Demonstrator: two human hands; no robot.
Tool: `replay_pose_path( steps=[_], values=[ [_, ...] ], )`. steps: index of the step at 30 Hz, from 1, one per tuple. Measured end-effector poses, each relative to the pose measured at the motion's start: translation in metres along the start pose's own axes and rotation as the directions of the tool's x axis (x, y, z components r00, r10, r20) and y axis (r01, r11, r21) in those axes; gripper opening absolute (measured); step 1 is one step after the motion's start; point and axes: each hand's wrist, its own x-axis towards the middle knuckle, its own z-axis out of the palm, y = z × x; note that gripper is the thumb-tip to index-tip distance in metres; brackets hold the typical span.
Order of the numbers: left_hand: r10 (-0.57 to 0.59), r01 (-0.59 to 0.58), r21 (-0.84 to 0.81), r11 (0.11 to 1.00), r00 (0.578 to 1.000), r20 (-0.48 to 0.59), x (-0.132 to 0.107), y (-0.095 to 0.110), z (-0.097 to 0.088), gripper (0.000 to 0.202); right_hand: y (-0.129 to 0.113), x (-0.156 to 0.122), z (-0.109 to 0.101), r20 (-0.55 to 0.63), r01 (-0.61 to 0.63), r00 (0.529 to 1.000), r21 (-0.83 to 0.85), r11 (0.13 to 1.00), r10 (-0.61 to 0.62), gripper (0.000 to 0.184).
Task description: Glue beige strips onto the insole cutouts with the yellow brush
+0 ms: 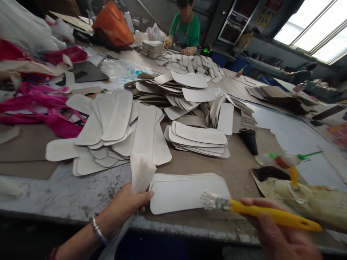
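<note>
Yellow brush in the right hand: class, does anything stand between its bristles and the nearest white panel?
Nothing visible does. The yellow brush has its bristles over the right part of the white panel; whether they touch is unclear. The left hand is at the panel's left end.

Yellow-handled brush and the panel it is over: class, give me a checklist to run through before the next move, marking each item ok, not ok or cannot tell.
1. Yellow-handled brush with white-coated bristles gripped in the right hand: ok.
2. White rounded rectangular panel lying flat on the table: ok.
3. Panels beneath it squared up: not ok; their edges show past its far side.
4. Bundle of thin off-white sheets held in the left hand: ok.
5. Left hand pressing the panel's left end firmly: cannot tell; the thumb is at the edge.
6. Coating on the bristles wet: cannot tell.
</note>
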Motion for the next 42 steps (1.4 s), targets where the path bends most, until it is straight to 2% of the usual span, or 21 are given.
replay_pose_path(
  steps=[2, 4, 7, 10, 16, 20, 26, 28, 34, 39, 42],
  values=[
    [-0.017, 0.017, -0.005, 1.000, 1.000, -0.004, 0.000, 0.001, 0.000, 0.031, -0.014, -0.015, 0.045, 0.114, -0.137, 0.987, 0.247, 0.959, 0.112, 0.034],
    [-0.035, 0.035, -0.015, 0.999, 0.999, -0.005, 0.000, 0.003, 0.000, 0.031, -0.019, -0.023, 0.077, 0.167, -0.194, 0.976, 0.372, 0.908, 0.140, 0.033],
    [-0.043, 0.044, -0.029, 0.999, 0.999, 0.009, 0.000, 0.005, 0.000, 0.032, -0.016, -0.028, 0.103, 0.190, -0.208, 0.972, 0.437, 0.875, 0.136, 0.030],
    [-0.044, 0.046, -0.043, 0.998, 0.999, 0.031, 0.000, 0.004, -0.001, 0.032, -0.017, -0.030, 0.114, 0.182, -0.212, 0.973, 0.440, 0.873, 0.144, 0.029],
    [-0.031, 0.035, -0.068, 0.997, 0.997, 0.069, 0.002, 0.000, -0.002, 0.032, -0.036, -0.036, 0.118, 0.102, -0.211, 0.977, 0.345, 0.914, 0.187, 0.028],
    [-0.017, 0.021, -0.050, 0.999, 0.997, 0.081, 0.004, -0.003, -0.003, 0.031, -0.039, -0.036, 0.113, 0.120, -0.139, 0.987, 0.267, 0.954, 0.110, 0.027],
    [-0.012, 0.015, -0.028, 0.999, 0.996, 0.092, 0.005, -0.008, -0.004, 0.033, -0.049, -0.043, 0.124, 0.090, -0.143, 0.988, 0.287, 0.947, 0.122, 0.023],
    [-0.018, 0.021, -0.029, 0.999, 0.995, 0.094, 0.005, -0.008, -0.004, 0.033, -0.048, -0.041, 0.123, 0.067, -0.129, 0.991, 0.270, 0.954, 0.115, 0.022],
    [-0.027, 0.029, -0.033, 0.999, 0.998, 0.054, 0.005, -0.007, -0.003, 0.034, -0.033, -0.031, 0.100, 0.039, -0.067, 0.997, 0.166, 0.984, 0.061, 0.023],
    [-0.027, 0.028, -0.020, 0.999, 0.999, 0.045, 0.005, -0.010, -0.002, 0.038, -0.045, -0.044, 0.113, 0.002, -0.068, 0.998, 0.253, 0.965, 0.070, 0.016],
    [-0.005, 0.005, -0.015, 1.000, 1.000, 0.001, 0.006, -0.015, -0.001, 0.039, -0.040, -0.042, 0.115, 0.023, -0.020, 1.000, 0.227, 0.974, 0.015, 0.014]
  ],
)
